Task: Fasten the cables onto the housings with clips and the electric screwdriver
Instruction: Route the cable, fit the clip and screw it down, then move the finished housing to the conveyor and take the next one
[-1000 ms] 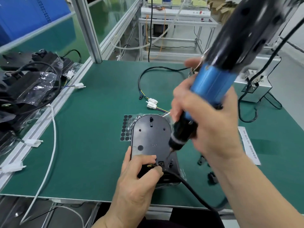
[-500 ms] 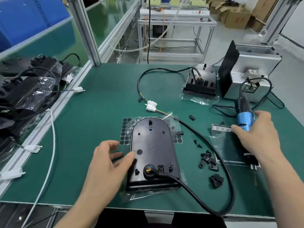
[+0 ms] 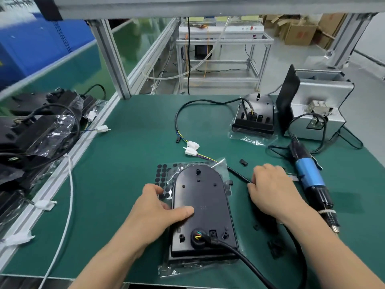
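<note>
Black arch-shaped plastic housing (image 3: 205, 197) lies flat on the green tabletop (image 3: 125, 163). Left-hand grip (image 3: 158, 211) clamps its left edge, thumb on top. Right-hand grip (image 3: 273, 192) pinches the thick black cable (image 3: 239, 175) just right of the housing. Blue-and-black electric screwdriver (image 3: 310, 180) lies unheld further right. Loose black clips (image 3: 275, 248) sit near the right wrist.

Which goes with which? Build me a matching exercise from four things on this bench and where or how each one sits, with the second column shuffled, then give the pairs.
Things:
1. electric screwdriver
2. near housing
3. far housing
4. near housing's cable

Places or states:
A. at the back of the mat, beside the grey machine
B. lying untouched on the mat
C. gripped by the left hand
D. pinched by the right hand

Pairs: 1-B, 2-C, 3-A, 4-D
</note>
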{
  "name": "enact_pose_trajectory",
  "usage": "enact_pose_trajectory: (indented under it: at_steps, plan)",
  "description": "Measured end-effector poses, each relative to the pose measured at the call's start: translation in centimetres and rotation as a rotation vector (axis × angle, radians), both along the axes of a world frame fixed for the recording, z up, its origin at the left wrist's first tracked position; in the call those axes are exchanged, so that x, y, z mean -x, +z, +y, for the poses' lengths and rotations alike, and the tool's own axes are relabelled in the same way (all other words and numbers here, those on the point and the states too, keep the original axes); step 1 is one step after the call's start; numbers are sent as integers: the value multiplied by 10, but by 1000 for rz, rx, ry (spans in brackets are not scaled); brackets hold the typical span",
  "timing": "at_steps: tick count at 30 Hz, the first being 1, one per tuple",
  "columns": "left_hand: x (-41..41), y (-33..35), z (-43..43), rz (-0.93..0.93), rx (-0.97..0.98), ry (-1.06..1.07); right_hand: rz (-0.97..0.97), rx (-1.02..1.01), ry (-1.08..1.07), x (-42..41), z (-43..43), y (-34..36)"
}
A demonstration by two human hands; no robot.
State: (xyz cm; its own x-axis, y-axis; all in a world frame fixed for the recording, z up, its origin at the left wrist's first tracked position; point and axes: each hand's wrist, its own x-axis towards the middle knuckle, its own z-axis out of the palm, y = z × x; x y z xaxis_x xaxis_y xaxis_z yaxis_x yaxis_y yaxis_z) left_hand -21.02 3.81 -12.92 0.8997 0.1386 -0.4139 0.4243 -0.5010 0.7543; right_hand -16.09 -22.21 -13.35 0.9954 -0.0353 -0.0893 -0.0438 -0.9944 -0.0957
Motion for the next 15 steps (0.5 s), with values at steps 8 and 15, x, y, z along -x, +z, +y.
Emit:
enact_pose_trajectory:
  at_steps: [8,15]
  plan:
    - [-3,12,-12,63,471,13,-266,-437,76,8,19,29]
    - [-3,36,-6,-105,983,130,-443,-1015,259,9,57,84]
